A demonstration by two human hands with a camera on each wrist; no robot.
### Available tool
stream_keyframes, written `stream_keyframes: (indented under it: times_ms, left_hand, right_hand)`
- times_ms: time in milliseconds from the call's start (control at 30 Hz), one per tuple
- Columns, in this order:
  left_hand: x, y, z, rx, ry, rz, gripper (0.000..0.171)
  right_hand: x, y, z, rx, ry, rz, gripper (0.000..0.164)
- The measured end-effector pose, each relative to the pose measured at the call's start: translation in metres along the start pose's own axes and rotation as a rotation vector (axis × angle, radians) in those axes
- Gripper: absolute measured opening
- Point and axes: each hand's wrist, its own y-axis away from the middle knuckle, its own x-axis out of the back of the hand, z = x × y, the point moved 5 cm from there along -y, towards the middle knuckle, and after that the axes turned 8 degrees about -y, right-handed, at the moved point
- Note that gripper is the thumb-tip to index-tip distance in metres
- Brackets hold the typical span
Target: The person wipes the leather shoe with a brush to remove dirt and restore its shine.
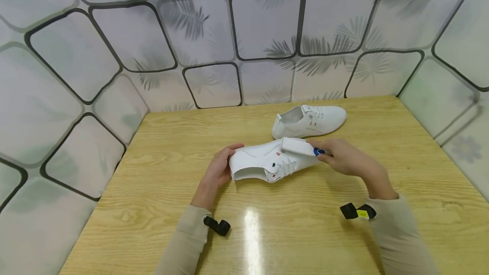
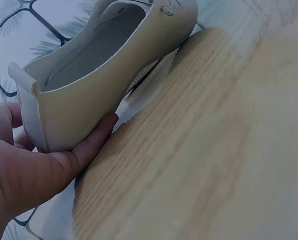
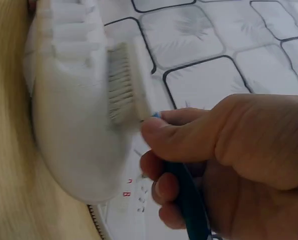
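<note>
My left hand grips a white lace-up shoe around its heel, thumb along the near side. The shoe is tipped toward me, so its opening faces the front of the table. My right hand holds a brush by its blue handle. In the head view the white brush head lies over the shoe's far side, near the laces. The right wrist view shows the bristles right at the shoe's upper, slightly blurred.
A second white shoe stands upright on the wooden table, just behind the held one, toe to the right. Patterned panels rise along the table's back and sides. Black straps with small devices sit on both wrists.
</note>
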Motion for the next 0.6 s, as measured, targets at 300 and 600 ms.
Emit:
stream_keyframes:
  times_ms: [300,600]
  left_hand:
    - [0.004,0.001,0.0,0.007,-0.004,-0.005,0.042]
    - [0.004,0.002,0.0,-0.005,0.013,-0.008,0.043]
  right_hand:
    - [-0.01,-0.007,-0.012,0.004,0.103,0.07,0.05]
    - [-0.004,-0.002,-0.008,-0.024,0.084,0.092,0.048]
